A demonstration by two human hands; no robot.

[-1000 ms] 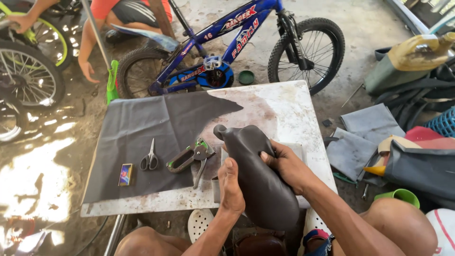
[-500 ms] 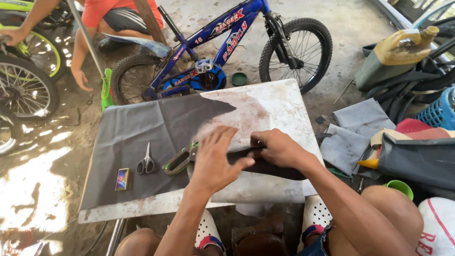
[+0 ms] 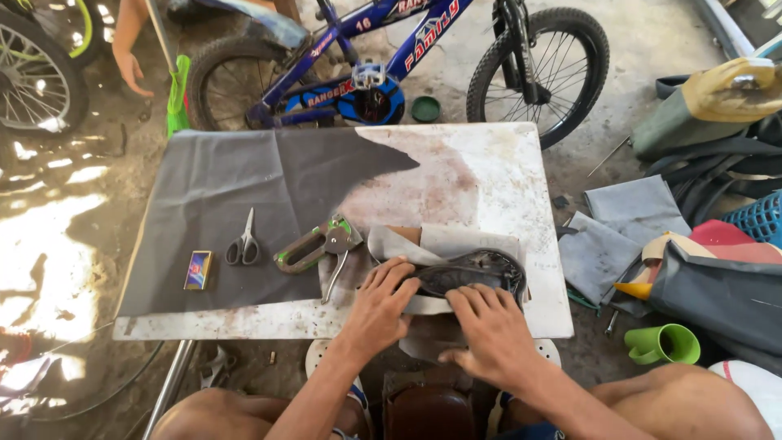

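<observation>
Half a second ago the left hand (image 3: pixel 381 305) lay stretched far over the black bicycle saddle (image 3: pixel 472 273), reaching toward the stapler, and the right hand (image 3: pixel 489 330) gripped the saddle from above. Now both hands have come back toward the near edge of the tabletop (image 3: pixel 489 171), and the saddle lies flat, upside down, so its hollow underside shows. One second ago the saddle was standing on end between the hands.

The left hand rests at the 9 o'clock end of the saddle, fingers spread apart and slightly bent, fingertips pressing on the narrow nose and on the grey material (image 3: pixel 444 243) under it. The right hand lies at 6 o'clock of the saddle, palm down, fingers loosely apart, tips touching the saddle's near rim. Neither hand is closed around anything; both only press down.

The saddle sits on the grey sheet piece near the front right of the tabletop, at about 4 o'clock from the tabletop's middle. Just at 9 o'clock of the left hand lies a green and grey staple gun (image 3: pixel 318 244), then small scissors (image 3: pixel 243 243), then a small flat box (image 3: pixel 198 270), all on a large dark grey cloth (image 3: pixel 220 187) that covers the left half. Beyond the tabletop at 12 o'clock stands a blue bicycle (image 3: pixel 391 57). At 10 o'clock another person's hand (image 3: pixel 130 69) hangs down near a wheel
</observation>
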